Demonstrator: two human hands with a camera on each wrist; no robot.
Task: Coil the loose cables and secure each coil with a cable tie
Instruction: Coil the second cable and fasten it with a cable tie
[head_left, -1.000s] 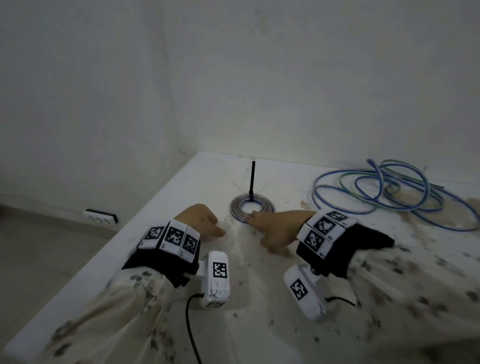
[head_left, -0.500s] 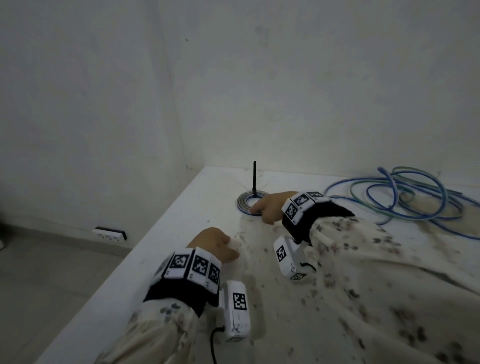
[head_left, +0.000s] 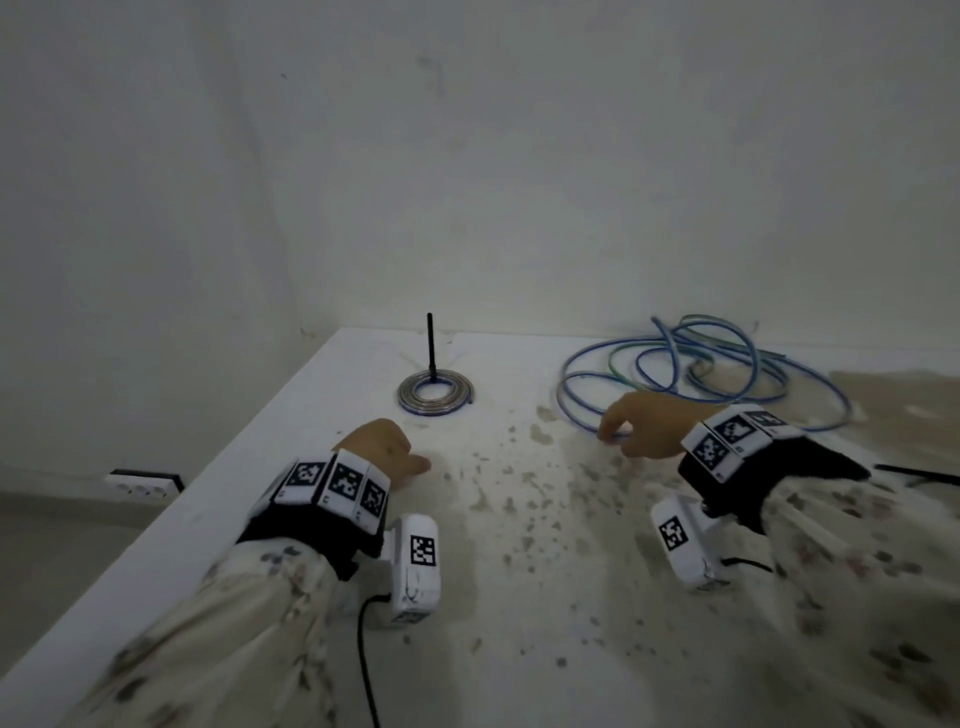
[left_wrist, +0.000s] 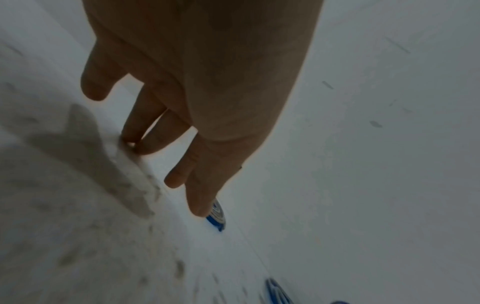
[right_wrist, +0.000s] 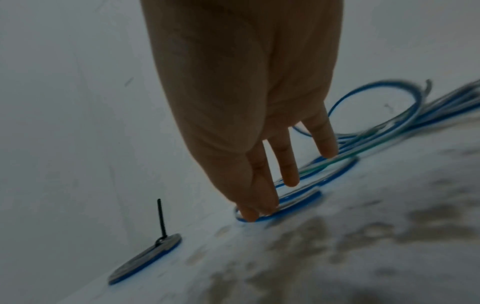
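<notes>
A small coiled cable lies flat near the table's far left corner, with a black cable tie standing upright from it; the right wrist view shows the same coil. A loose blue and green cable sprawls in wide loops at the back right. My right hand is down on its nearest loop, thumb and forefinger pinching the strand while the other fingers stay straight. My left hand rests on the bare table in front of the coil, fingers relaxed and holding nothing.
The white table is stained and speckled across its middle and right. Its left edge drops to the floor, where a wall socket sits. Walls close the back and left. A thin black strip lies at the right.
My right hand left the tied coil and moved right to the near loop of the loose cable. The left hand has stayed on the table.
</notes>
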